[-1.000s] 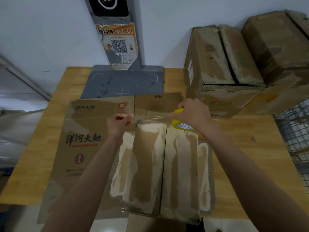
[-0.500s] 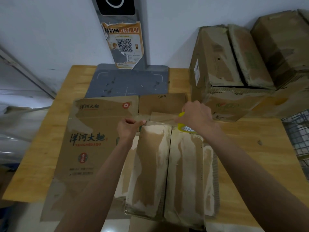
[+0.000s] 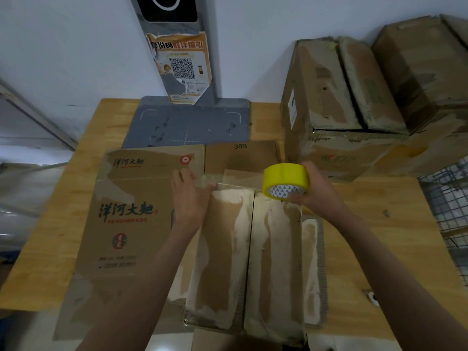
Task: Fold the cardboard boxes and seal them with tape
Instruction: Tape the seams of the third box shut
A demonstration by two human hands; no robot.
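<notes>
Bare wooden tabletop (image 3: pixel 395 239) lies open to the right of the folded brown cardboard box (image 3: pixel 253 249), and a narrower strip shows along the table's left edge beside the flattened printed cardboard sheet (image 3: pixel 131 214). At the far right, stacked worn cardboard boxes (image 3: pixel 354 110) wall off the back corner, with a wire mesh basket (image 3: pixel 448 214) just beyond the table's right edge. A grey scanner stand with a flat base (image 3: pixel 187 125) (its post rising against the wall) blocks the far middle.

Looks like a parcel pickup/packing room w/ worn boxes (image 3: pixel 354 102) stacked far right on a wooden table (image 3: pixel 395 239), a QR-code pickup poster (image 3: pixel 181 68) on a grey scanner stand (image 3: pixel 187 122) far centre, wire rack (image 3: pixel 448 211) at right.
</notes>
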